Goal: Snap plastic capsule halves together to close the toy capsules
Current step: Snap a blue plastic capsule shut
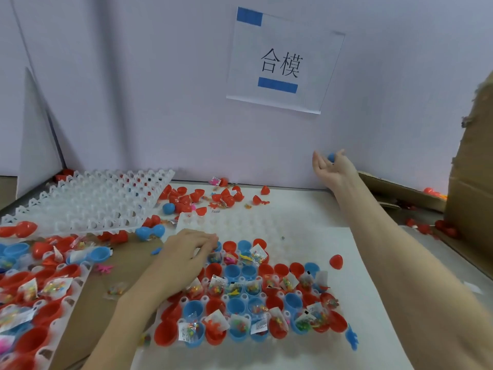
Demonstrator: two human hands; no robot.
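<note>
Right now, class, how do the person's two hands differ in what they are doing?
The left hand is low, fingers curled over a capsule at the white tray's filled edge; the right hand is raised near the back wall. The left hides its capsule; the right shows a blue capsule at its fingertips. Both arms are bare.

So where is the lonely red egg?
In the head view, the closed red capsule lies by itself on the white sheet, just right of the filled tray, under the raised right arm.

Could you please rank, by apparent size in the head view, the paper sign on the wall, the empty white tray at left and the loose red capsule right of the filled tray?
1. empty white tray
2. paper sign
3. loose red capsule
</note>
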